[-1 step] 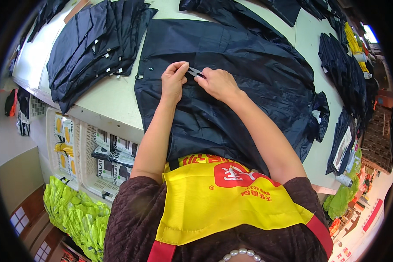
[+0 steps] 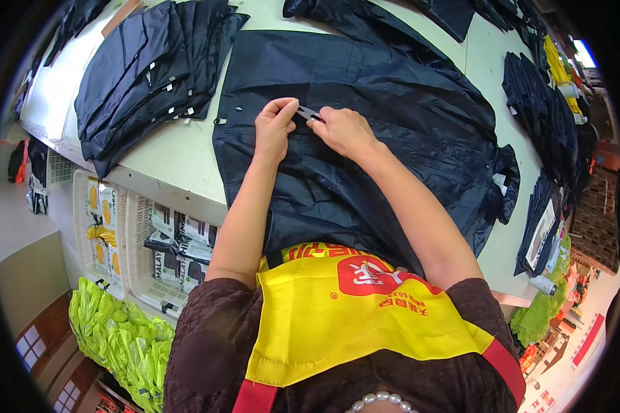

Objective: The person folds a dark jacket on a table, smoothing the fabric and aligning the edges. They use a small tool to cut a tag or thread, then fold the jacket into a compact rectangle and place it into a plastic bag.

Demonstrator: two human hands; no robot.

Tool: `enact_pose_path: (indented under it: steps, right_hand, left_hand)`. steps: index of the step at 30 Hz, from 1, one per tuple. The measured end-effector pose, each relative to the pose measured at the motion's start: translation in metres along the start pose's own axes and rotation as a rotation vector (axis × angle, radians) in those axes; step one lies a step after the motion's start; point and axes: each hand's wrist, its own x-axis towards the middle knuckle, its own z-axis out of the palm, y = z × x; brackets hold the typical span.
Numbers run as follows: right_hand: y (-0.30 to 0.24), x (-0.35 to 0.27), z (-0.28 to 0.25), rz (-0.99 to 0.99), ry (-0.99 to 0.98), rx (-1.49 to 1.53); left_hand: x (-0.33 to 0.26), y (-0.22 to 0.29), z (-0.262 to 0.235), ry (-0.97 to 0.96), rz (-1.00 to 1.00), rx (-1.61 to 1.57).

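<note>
A dark navy garment (image 2: 365, 76) of thin, shiny fabric lies spread on the table before me, its folds running off to the right. Above its left part, my right hand (image 2: 344, 129) is closed around small metal thread snips (image 2: 307, 112), the blades pointing left. Their tips come close to the fingertips of my left hand (image 2: 275, 127), which is closed in a pinch. Whatever sits in that pinch is too small to make out. A small pale mark (image 2: 239, 108) shows on the fabric left of my hands, and a white tag (image 2: 501, 182) on its right edge.
Dark folded garments with white tags (image 2: 155, 76) are stacked at the left of the white table (image 2: 186, 158). Below its edge stand white plastic baskets (image 2: 136, 255) holding packaged goods, beside a lime-green heap (image 2: 117, 337). More dark garments (image 2: 541, 103) lie at right, near a thread spool (image 2: 543, 284).
</note>
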Motion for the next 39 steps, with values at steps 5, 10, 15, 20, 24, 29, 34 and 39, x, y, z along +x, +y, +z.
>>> enact_pose_path:
  steps: [5, 10, 15, 20, 24, 29, 34, 39]
  right_hand:
    - [0.023, -0.022, -0.009, 0.015, 0.167, 0.276]
    - [0.104, -0.148, -0.064, 0.21, 0.644, 0.255]
    - [0.292, -0.327, -0.069, 0.691, 1.229, -0.009]
    - [0.408, -0.452, -0.04, 1.358, 0.683, -0.161]
    - [0.432, -0.446, -0.045, 1.185, 0.827, -0.503]
    - [0.399, -0.358, -0.063, 0.733, 1.084, 0.812]
    - [0.381, -0.296, -0.085, 0.543, 0.968, 1.607]
    - [0.235, -0.316, -0.102, 0.181, 0.877, 2.114]
  left_hand:
    - [0.002, 0.003, -0.004, 0.015, 0.005, -0.223]
    - [-0.018, 0.052, -0.025, 0.068, 0.189, -0.115]
    - [-0.045, 0.102, -0.105, 0.478, 0.371, 0.426]
    - [-0.064, 0.097, -0.073, 0.508, 0.589, 0.704]
    - [-0.1, 0.05, 0.044, 0.082, 0.564, 0.78]
    - [-0.193, -0.045, 0.192, -0.606, -0.287, 0.844]
    - [-0.246, -0.157, 0.248, -0.854, -0.514, 0.986]
    - [-0.28, -0.193, 0.293, -0.642, -0.223, 1.059]
